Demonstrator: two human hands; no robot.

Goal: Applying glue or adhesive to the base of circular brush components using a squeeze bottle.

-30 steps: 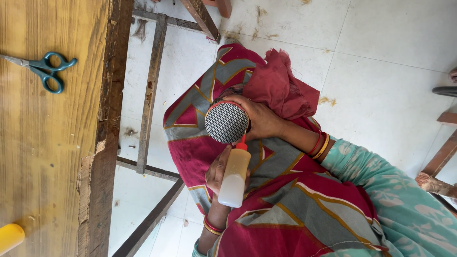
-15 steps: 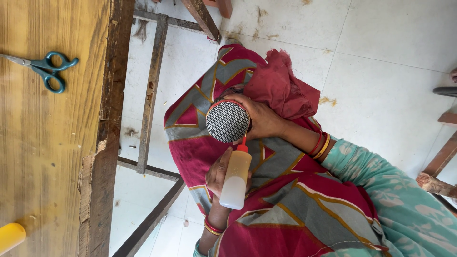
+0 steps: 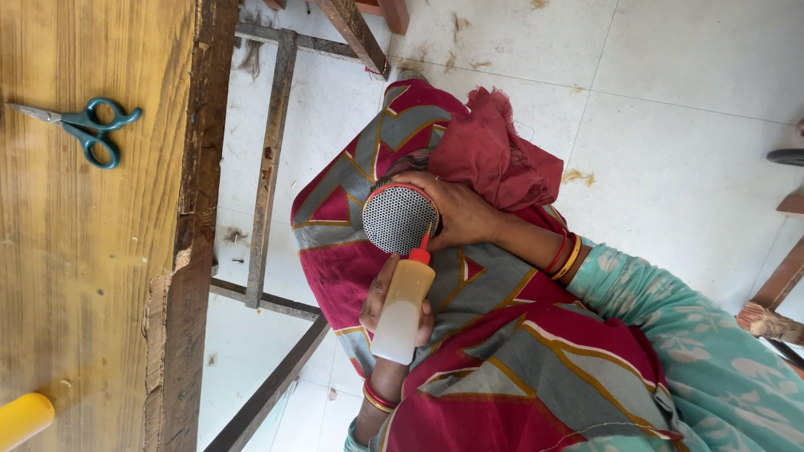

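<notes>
Leftmost, on the wooden counter (image 3: 84, 251), a pair of teal-handled scissors (image 3: 84, 132) lies flat near the top, well apart from a yellow object (image 3: 23, 418) that pokes in at the bottom edge (only its rounded end shows). Beyond the counter's rough dark edge, wooden frame bars (image 3: 268, 159) cross over the pale tiled floor (image 3: 687, 109). Next comes the person's lap, draped in red and grey patterned cloth (image 3: 502, 368). One hand (image 3: 387, 295), the lower one in the picture, is wrapped around a squeeze bottle (image 3: 402, 311) of pale yellow liquid, its red nozzle (image 3: 423, 249) pointing up and touching the rim of a round perforated metal piece (image 3: 399, 218). The other hand (image 3: 456, 209) is closed over that mesh-faced piece from the right, holding it just above the lap; which of the two is left or right cannot be told from this sideways view. Red and gold bangles (image 3: 565, 255) circle its wrist, followed by a turquoise patterned sleeve (image 3: 720, 351).
</notes>
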